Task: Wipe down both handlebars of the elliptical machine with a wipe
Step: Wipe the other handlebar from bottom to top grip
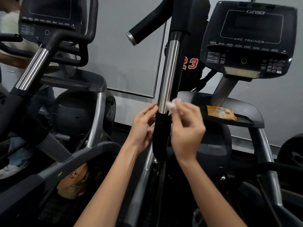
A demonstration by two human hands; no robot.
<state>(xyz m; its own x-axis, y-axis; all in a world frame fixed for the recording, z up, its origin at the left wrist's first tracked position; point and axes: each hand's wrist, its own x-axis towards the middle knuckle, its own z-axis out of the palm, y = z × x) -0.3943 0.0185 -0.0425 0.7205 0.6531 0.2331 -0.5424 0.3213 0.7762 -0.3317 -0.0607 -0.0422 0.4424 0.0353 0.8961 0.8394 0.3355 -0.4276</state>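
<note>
I am counting two hands at one upright handlebar [169, 74], both at the spot where its chrome sleeve meets the black section below. The right hand [186, 128] is pinching one crumpled white wipe [173, 106] between thumb and fingertips and pressing it to the right side of the chrome. The left hand [142, 126] is resting loosely bent fingers against the bar's left side, not wrapping round it. I am seeing two consoles: the right console [250, 40] is showing "CYBEX" and "ARC TRAINER", while the left console [49, 13] is too dark to read. One orange packet [221, 113] is lying on the tray under the right console, its label seeming to read "Tender". A red "23" [191, 63] is showing on dark cloth behind the bar. One black side grip [147, 23] with a metal cap is jutting left.
</note>
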